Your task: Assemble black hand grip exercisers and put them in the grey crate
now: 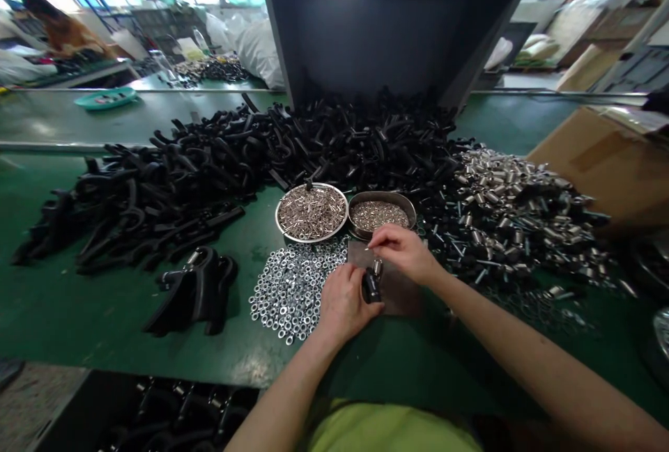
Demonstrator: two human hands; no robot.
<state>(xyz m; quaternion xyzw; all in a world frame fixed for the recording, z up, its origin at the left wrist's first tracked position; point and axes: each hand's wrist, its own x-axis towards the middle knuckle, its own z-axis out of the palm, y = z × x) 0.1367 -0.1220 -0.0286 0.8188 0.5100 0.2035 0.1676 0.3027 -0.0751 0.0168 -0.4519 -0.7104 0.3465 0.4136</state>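
My left hand (345, 302) is wrapped round a black part (373, 286) with a silver cylinder (377, 268) at its upper end, over a brown plate (402, 293). Just above and to the right, my right hand (402, 250) pinches a tiny light piece (368, 248), too small to name. A round dish of small metal pins (312, 212) and an oval tin of tiny metal pieces (378, 216) stand beyond my hands. Loose nuts (290, 290) lie spread to the left of my left hand.
Black curved parts (209, 152) are heaped across the table, before a tipped grey bin (394, 41). Silver cylinders (502, 180) and screws lie at the right beside a cardboard box (606, 159). A few assembled parts (196, 292) lie at the left. Another person (63, 27) sits far left.
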